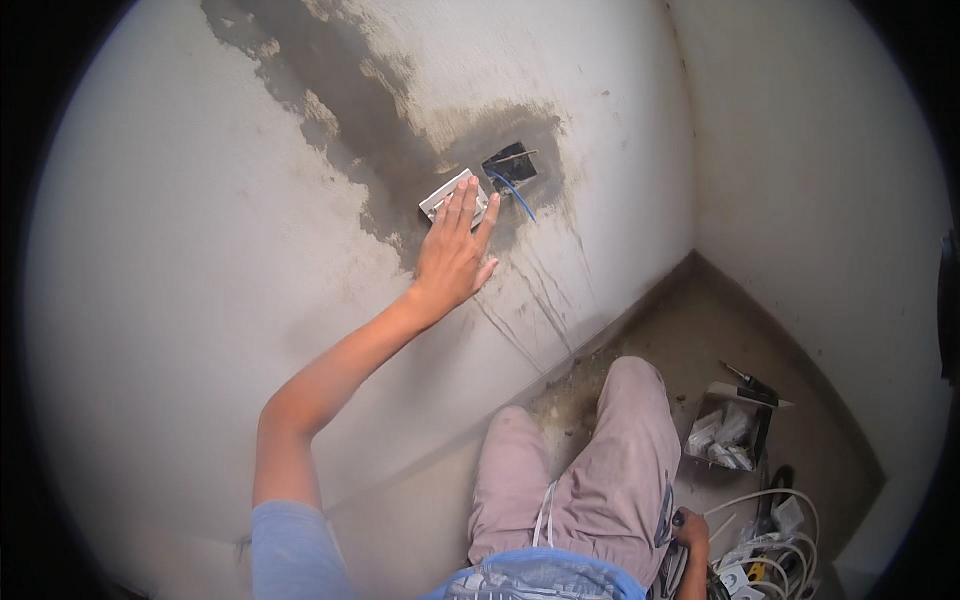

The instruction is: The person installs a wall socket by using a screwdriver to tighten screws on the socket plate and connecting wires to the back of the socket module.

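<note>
My left hand lies flat with its fingers stretched over a white wall plate, pressing it against the wall. The plate is an electrical fitting, mostly covered by my fingers. Just to the right of it is a square recessed wall box, uncovered, with a blue wire hanging out and a paler wire crossing it. Low on the right, beside my thigh, my right hand is closed around something dark that I cannot make out; only a small black end shows.
Grey patched plaster runs diagonally down the white wall to the fittings. On the floor to the right stands an open box of plastic-wrapped parts, with a dark pointed tool beside it. White cable loops lie among tools near my right hand.
</note>
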Tool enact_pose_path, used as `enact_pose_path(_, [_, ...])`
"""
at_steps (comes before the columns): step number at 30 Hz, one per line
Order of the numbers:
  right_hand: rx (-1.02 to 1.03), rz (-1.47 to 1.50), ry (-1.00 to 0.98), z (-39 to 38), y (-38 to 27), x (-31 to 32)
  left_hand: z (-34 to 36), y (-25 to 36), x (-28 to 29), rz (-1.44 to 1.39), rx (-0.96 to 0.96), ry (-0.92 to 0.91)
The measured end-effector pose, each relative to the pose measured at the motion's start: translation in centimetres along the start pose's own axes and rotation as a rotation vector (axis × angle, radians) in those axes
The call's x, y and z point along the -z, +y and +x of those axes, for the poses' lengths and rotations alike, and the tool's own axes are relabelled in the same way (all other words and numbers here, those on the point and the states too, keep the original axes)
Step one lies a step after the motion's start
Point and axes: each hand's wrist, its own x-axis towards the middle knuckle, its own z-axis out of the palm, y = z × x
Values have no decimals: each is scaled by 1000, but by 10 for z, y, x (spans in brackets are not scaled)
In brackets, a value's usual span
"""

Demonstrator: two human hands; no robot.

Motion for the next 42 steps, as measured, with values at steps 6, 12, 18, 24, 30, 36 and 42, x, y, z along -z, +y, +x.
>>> enact_pose_path(6, [-49, -76, 63, 4, 24, -28, 0, -35, 8, -10, -80, 116])
enact_pose_path(12, [-174, -25, 172, -1, 28, -38, -2, -38, 12, 38, -27, 114])
enact_pose_path(18, [-185, 184, 390, -15, 16, -37, 10, -34, 3, 115, -70, 122])
enact_pose_path(24, [-123, 336, 524, -14, -5, -24, 8, 5, -46, 226, -311, -131])
enact_pose_path(30, [-157, 620, 377, -23, -33, 13, -93, 52, -99, -256, -690, -639])
enact_pose_path(36, [89, 834, 408, -29, -86, 48, -250, 128, -137, -846, 50, -765])
enact_pose_path(42, [404, 613, 375, -29, -194, 131, -405, 240, -122, -1037, 812, -560])
